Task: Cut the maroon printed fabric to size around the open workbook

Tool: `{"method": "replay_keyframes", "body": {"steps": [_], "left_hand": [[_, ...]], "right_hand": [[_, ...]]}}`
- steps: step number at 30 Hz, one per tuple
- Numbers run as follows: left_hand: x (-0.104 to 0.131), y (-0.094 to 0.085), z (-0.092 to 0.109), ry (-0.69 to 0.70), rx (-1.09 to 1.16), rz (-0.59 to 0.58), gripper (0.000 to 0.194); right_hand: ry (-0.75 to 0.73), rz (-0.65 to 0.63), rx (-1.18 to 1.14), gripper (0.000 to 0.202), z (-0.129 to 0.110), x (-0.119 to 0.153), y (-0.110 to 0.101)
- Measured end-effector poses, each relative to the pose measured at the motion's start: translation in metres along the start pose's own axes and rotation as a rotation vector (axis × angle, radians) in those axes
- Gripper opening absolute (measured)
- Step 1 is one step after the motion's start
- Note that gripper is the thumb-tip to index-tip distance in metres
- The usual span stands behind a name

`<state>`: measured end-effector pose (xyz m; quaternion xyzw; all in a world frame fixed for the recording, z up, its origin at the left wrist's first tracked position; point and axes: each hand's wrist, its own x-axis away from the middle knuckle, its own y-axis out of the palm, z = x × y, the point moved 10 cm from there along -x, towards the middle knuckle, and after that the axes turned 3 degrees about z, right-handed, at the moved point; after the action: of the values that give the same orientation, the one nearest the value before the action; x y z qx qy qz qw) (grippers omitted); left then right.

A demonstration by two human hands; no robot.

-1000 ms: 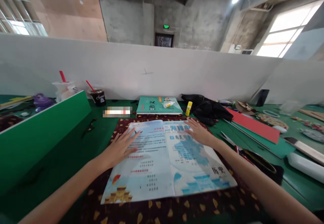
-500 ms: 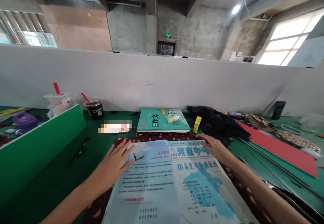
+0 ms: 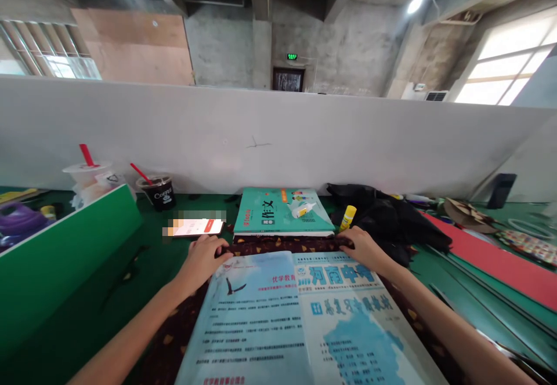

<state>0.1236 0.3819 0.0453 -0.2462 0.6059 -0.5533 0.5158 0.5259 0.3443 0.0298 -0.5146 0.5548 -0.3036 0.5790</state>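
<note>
Open booklet (image 3: 256, 315) lies spread on cloth (image 3: 265, 248), left hand (image 3: 203, 258) and right hand (image 3: 366, 250) curling fingers by its far corners, grip unclear

Left hand (image 3: 208, 254) and right hand (image 3: 357, 244) apart, fingers curled, forearms angled inward.

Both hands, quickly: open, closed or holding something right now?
Left hand: fingers curled at the patterned cloth's far edge; whether they grip it cannot be told.
Right hand: fingers bent at the same edge, near the glue stick; grip cannot be told.
</note>
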Motion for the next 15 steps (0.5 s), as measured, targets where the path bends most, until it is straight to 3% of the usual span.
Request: {"method": "replay_keyframes", "body": {"steps": [2, 9, 15], "left_hand": [[0.002, -0.006, 0.002, 0.032, 0.001, 0.037, 0.018], [0.03, -0.031, 0.025, 0.281, 0.011, 0.144, 0.019], [0.045, -0.034, 0.037, 0.479, -0.063, 0.182, 0.028]], "right_hand": [[-0.061, 0.008, 0.034, 0.013, -0.005, 0.004, -0.006], [-0.267, -0.006, 0.256, 0.021, -0.027, 0.035, -0.022], [-0.199, -0.017, 0.531, 0.027, -0.029, 0.042, -0.029]]}}
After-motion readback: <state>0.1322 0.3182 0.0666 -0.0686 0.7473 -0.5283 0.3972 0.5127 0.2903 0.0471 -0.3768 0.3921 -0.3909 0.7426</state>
